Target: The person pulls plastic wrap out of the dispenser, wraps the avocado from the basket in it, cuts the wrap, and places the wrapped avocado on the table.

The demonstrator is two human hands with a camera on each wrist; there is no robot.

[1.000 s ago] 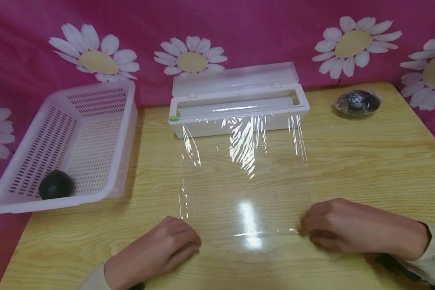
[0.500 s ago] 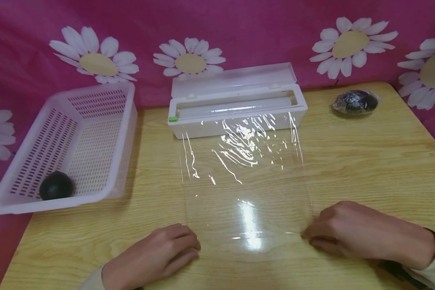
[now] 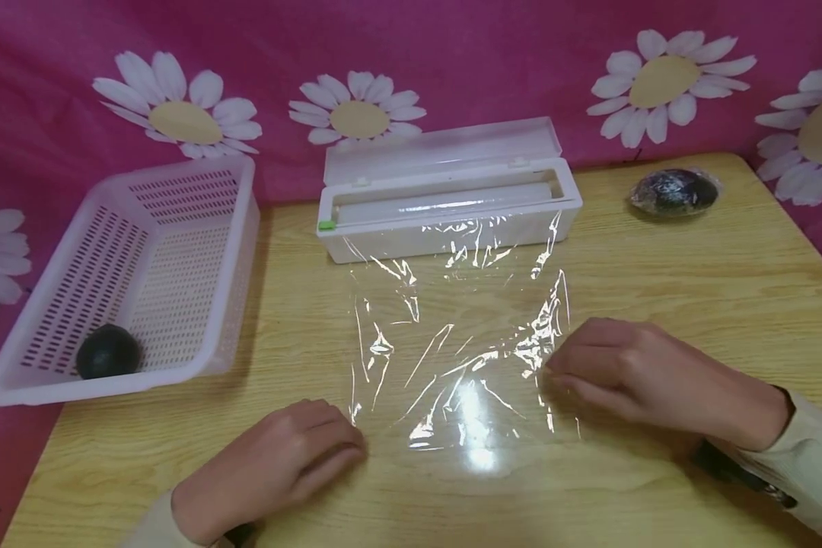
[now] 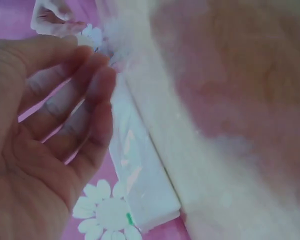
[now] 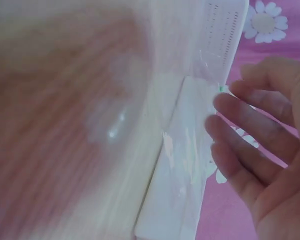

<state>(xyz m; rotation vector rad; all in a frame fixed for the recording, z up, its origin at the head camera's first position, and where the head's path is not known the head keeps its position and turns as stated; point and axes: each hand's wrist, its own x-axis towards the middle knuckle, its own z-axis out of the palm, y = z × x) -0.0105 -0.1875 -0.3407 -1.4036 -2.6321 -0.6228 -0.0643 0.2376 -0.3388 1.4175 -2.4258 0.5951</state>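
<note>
Clear plastic wrap (image 3: 445,342) runs from a white dispenser box (image 3: 445,236) toward me over the table. My left hand (image 3: 274,464) rests at the near left corner of the wrap, thumb and index tips together on it. At the wrap's right side my right hand (image 3: 623,373) pinches the film, with creases gathering at the fingertips. In the right wrist view the other fingers (image 5: 240,160) are loosely bent. A dark round fruit (image 3: 108,352), like an avocado, lies in a basket. A similar dark oval one (image 3: 674,192), wrapped in film, lies at the back right.
The white perforated basket (image 3: 240,251) stands at the left, its near rim close to the table's left edge. The box's lid (image 3: 445,148) is raised, with a small green slider (image 3: 326,225) at its left end. A pink flowered cloth (image 3: 493,61) hangs behind.
My right hand has moved away from me and slightly left, and the wrap has creased near it. My left hand has shifted slightly left. The box, basket and fruits stay put.
</note>
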